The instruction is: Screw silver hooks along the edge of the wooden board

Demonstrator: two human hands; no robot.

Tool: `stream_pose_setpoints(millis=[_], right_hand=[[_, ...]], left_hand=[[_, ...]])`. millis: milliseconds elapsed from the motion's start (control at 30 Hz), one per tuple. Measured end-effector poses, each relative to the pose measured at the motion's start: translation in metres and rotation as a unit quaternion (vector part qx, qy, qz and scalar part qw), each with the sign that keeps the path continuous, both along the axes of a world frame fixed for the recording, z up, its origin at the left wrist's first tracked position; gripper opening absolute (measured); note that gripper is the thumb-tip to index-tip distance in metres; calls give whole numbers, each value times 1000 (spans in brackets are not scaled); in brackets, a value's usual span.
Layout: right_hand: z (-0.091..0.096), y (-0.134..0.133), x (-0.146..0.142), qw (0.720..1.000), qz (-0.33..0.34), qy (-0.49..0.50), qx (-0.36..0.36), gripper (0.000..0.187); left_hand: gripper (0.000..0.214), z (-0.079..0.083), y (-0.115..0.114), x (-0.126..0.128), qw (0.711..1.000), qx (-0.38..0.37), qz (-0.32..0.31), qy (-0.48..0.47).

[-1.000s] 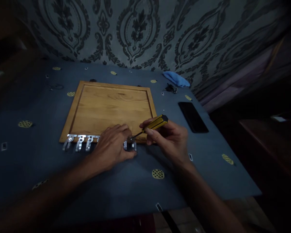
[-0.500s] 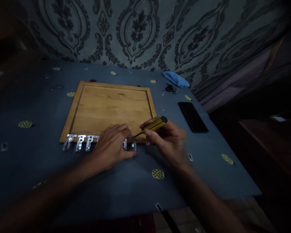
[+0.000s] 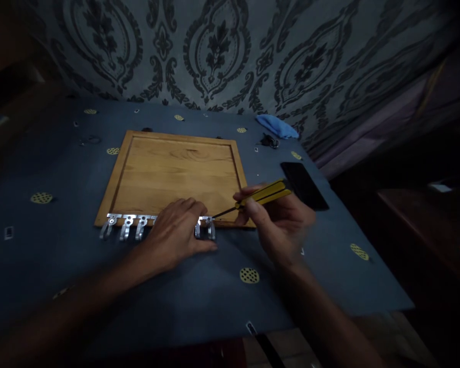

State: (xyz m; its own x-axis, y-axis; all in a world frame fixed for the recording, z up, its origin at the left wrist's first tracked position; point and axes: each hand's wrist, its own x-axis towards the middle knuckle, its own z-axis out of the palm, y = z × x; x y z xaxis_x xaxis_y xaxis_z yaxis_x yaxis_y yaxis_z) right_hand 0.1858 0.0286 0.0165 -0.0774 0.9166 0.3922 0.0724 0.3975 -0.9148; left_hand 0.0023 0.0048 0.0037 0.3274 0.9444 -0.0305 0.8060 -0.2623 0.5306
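A wooden framed board [image 3: 180, 168] lies flat on the table. Along its near edge runs a metal hook rail [image 3: 128, 225] with several hooks hanging over the side. My left hand [image 3: 178, 225] is closed over the rail's middle, fingers on top and thumb toward me, hiding part of it. In my right hand [image 3: 279, 225] is a yellow and black screwdriver [image 3: 266, 194], gripped by its handle and slanting down to the left. Its tip is at or close to the rail's right end; whether it touches a screw I cannot tell.
A black phone [image 3: 304, 185] lies to the right of the board. Behind it are a dark bunch of keys [image 3: 269, 141] and a blue cloth [image 3: 278, 126]. The blue tablecloth [image 3: 199, 296] ends at the right edge; a patterned wall [image 3: 216, 51] stands behind.
My right hand has moved right and tilted the screwdriver flatter, its tip shifting slightly right along the rail. My left hand stays in place on the rail.
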Motion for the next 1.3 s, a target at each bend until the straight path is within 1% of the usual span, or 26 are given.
stream_pose_setpoints(millis=[100, 167, 333, 500, 733, 967, 1067, 1167, 1233, 1300], right_hand=[[0, 4, 0, 1000, -13, 22, 7, 19], [-2, 6, -1, 1000, 2, 18, -4, 20], [-6, 7, -4, 999, 19, -12, -31, 19], [-9, 7, -4, 999, 26, -21, -24, 14], [-7, 6, -3, 998, 29, -44, -24, 10], [-8, 7, -3, 998, 29, -49, -29, 14], [-9, 8, -3, 999, 29, -25, -32, 17], [-8, 11, -3, 999, 14, 8, -29, 20], [-8, 13, -4, 999, 6, 13, -30, 24], [-9, 14, -4, 999, 4, 11, -35, 27]], left_hand=[[47, 4, 1, 0, 1000, -22, 7, -1], [44, 5, 1, 0, 1000, -27, 4, 1], [35, 4, 0, 1, 1000, -7, -5, -2], [35, 2, 1, 1, 1000, -12, -1, -7], [36, 1, 2, 1, 1000, -7, 2, -20], [37, 0, 2, 2, 1000, 9, 5, -15], [35, -1, 1, 1, 1000, 14, -5, -2], [40, 2, -1, -1, 1000, 6, -17, -3], [44, 7, -1, -4, 1000, -7, -17, -16], [43, 12, -2, -7, 1000, -16, -16, -19]])
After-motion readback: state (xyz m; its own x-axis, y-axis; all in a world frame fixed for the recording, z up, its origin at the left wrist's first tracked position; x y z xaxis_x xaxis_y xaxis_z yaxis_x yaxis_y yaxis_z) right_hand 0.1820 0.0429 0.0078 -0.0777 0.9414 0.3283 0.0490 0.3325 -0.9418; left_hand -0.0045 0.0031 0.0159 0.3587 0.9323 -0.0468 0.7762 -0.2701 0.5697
